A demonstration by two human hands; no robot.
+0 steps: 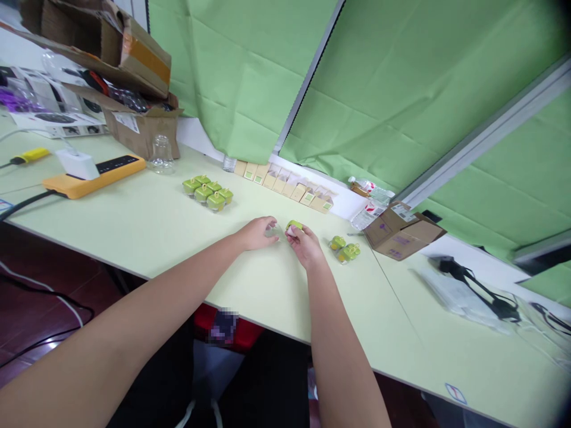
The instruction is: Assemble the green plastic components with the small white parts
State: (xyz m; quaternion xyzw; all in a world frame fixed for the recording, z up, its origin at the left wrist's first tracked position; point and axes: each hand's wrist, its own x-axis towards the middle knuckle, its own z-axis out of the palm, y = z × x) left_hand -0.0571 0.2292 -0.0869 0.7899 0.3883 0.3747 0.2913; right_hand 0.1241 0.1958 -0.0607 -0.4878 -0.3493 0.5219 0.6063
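Observation:
My left hand (259, 233) curls its fingers and thumb around a small clear cup (277, 230), whose outline is faint against the table. Beside it, my right hand (306, 242) pinches a small green lid (294, 224) between thumb and fingers. The two hands are close together but apart, just above the pale table (263, 285). On the left stands a group of small clear containers with green lids (208, 191). A smaller group of the same green-lidded containers (344, 248), some with yellow inside, is right of my right hand.
Small cardboard boxes (285, 181) line the back edge. At left are an orange power strip (107, 173), a clear jar (161, 156) and open cartons (143, 128). Plastic bottles (369, 208), a cardboard box (401, 235) and a black strap (479, 288) lie right.

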